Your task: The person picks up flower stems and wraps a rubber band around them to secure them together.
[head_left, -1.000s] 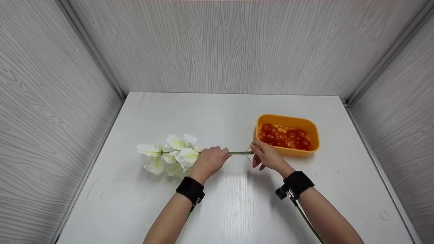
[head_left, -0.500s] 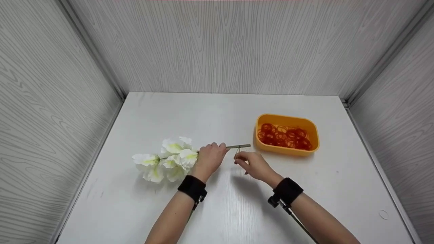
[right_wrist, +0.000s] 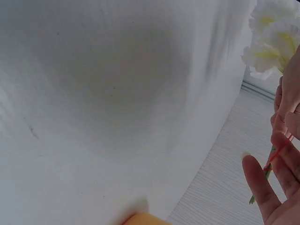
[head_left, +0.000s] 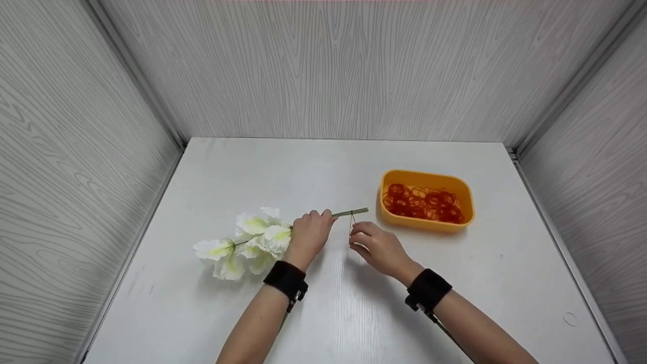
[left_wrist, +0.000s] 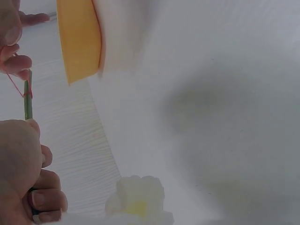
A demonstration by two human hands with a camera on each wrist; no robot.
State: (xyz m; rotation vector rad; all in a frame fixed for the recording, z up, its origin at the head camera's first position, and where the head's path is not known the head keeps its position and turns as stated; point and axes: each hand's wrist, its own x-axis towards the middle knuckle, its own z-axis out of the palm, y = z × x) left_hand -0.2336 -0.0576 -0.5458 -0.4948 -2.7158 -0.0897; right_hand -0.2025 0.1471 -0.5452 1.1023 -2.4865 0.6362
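Observation:
My left hand (head_left: pixel 310 232) grips the green stems (head_left: pixel 358 211) of a bunch of white flowers (head_left: pixel 252 240) with yellow-green centres. The blooms spread out to the left of the fist, and the stem ends stick out to its right. A thin red rubber band (left_wrist: pixel 27 89) loops round the stems near their ends. My right hand (head_left: pixel 379 247), just below the stem ends, holds the other end of the band with its fingers and pulls it taut toward me. In the right wrist view the band (right_wrist: pixel 280 152) stretches from the stems to the fingers.
A yellow-orange plastic box (head_left: pixel 427 225) with many red rubber bands (head_left: pixel 422 202) inside stands to the right, behind my right hand. One pale loose ring (head_left: pixel 570 318) lies near the table's right edge. Grey wood-grain walls (head_left: pixel 323 71) enclose the white table (head_left: pixel 283 167).
My right hand has moved left and toward me from the stem ends, drawing the band out. The stems have tilted, with their ends raised and the blooms lowered in the head view.

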